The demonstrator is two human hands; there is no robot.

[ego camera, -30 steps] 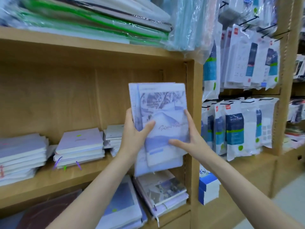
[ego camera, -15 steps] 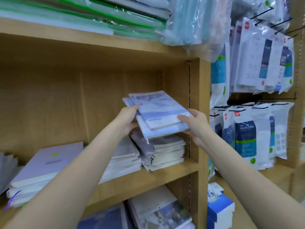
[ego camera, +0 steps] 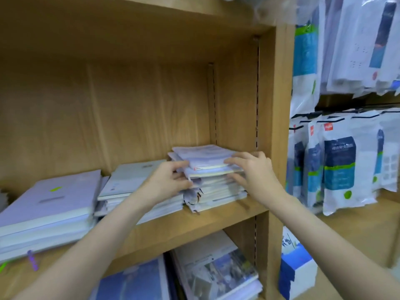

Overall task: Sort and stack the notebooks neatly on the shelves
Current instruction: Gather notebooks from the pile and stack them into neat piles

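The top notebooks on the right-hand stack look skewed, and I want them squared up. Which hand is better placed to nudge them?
The left hand, probably: its fingers touch the stack's jutting left corner, where the top notebooks overhang. The right hand rests on the right front, suited to bracing.

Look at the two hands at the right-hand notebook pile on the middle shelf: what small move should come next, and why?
Probably nudge the top notebooks rightward and back with the left hand while the right hand steadies the pile. Their edges overhang the pile's left front corner, so it is not yet square.
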